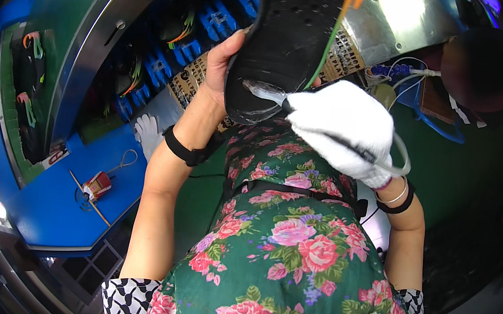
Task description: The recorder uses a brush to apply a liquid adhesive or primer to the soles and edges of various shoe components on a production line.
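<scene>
A black shoe sole [288, 50], with an orange and green edge strip and small dimples, is held up in front of my body. My bare left hand [221, 66] grips it by the left side near its rounded end; most of its fingers are hidden behind it. In a white knit glove, my right hand [343, 126] is closed around a tube-fed brush [267, 93] with a black collar. The brush's pale, wet-looking tip touches the sole's rounded end, where a shiny smear shows. A pale hose [403, 156] curves back past my right wrist.
Lower left, a blue table [54, 210] bears a red and white container [97, 186] with a thin stick. A white glove [148, 134] lies by its edge. Behind stand blue racks [156, 71] and printed cardboard [190, 85]. A dark round object [488, 71] is upper right, near cables.
</scene>
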Action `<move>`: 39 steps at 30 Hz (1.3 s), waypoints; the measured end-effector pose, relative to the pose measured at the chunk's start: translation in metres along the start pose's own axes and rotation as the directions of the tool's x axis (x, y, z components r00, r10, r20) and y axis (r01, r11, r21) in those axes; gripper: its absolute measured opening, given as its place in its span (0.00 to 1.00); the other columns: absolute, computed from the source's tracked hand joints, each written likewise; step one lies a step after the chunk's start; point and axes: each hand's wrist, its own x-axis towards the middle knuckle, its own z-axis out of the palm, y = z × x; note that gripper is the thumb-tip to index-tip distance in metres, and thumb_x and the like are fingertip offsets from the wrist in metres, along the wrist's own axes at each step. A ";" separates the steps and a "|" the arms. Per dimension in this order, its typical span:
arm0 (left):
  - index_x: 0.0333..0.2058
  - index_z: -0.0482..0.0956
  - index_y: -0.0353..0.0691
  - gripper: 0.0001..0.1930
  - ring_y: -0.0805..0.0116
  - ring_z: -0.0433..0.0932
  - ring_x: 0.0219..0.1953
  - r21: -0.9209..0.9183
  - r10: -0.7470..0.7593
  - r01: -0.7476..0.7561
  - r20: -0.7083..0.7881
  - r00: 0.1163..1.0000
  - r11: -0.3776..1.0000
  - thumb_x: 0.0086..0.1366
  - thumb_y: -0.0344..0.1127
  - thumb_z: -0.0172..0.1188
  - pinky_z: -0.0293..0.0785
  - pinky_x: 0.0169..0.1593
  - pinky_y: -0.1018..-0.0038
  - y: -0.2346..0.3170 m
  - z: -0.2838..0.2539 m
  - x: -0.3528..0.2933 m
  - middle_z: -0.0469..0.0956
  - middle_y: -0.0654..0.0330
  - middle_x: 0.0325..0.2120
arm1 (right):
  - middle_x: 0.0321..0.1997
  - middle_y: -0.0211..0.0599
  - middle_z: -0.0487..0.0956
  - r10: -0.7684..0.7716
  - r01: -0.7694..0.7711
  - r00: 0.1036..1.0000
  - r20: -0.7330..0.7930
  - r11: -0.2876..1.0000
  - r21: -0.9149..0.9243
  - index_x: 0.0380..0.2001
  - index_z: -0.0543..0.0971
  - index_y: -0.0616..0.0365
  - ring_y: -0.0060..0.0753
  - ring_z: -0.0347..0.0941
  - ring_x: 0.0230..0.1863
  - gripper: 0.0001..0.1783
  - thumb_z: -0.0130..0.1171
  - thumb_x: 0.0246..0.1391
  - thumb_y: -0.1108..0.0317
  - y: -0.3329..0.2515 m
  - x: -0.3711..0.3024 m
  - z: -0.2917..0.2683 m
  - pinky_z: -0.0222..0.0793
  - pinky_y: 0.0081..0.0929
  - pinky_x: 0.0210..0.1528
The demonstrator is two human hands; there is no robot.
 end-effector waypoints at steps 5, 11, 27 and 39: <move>0.67 0.62 0.32 0.38 0.41 0.74 0.59 0.035 -0.042 0.051 -0.232 0.972 0.998 0.67 0.53 0.56 0.69 0.65 0.49 0.012 -0.015 -0.003 0.68 0.38 0.62 | 0.45 0.37 0.86 -0.220 0.234 0.964 0.147 0.969 -0.085 0.44 0.87 0.52 0.39 0.82 0.38 0.19 0.72 0.45 0.73 0.001 -0.014 0.013 0.79 0.33 0.39; 0.56 0.75 0.26 0.25 0.51 0.84 0.50 -0.193 -0.150 0.135 -0.062 0.987 0.972 0.67 0.40 0.60 0.79 0.59 0.58 0.020 -0.013 -0.008 0.80 0.41 0.51 | 0.45 0.37 0.87 -0.200 0.210 0.969 0.147 0.976 -0.059 0.42 0.88 0.52 0.37 0.83 0.39 0.20 0.75 0.40 0.74 0.000 -0.002 -0.004 0.78 0.32 0.40; 0.61 0.72 0.29 0.31 0.48 0.81 0.54 -0.206 -0.093 0.056 -0.172 0.981 0.977 0.66 0.45 0.60 0.75 0.62 0.57 0.024 -0.019 -0.001 0.77 0.41 0.56 | 0.39 0.45 0.87 0.249 -0.245 0.968 0.043 0.888 0.389 0.34 0.86 0.64 0.38 0.84 0.39 0.11 0.71 0.43 0.81 -0.008 0.011 0.009 0.78 0.29 0.43; 0.65 0.67 0.37 0.32 0.49 0.80 0.56 -0.378 0.000 -0.088 -0.228 0.974 0.922 0.75 0.56 0.46 0.75 0.60 0.46 -0.029 -0.019 -0.030 0.76 0.45 0.59 | 0.37 0.41 0.86 -0.258 0.228 0.965 -0.042 0.910 -0.346 0.36 0.87 0.57 0.37 0.82 0.35 0.14 0.74 0.43 0.78 -0.005 0.056 -0.010 0.77 0.31 0.39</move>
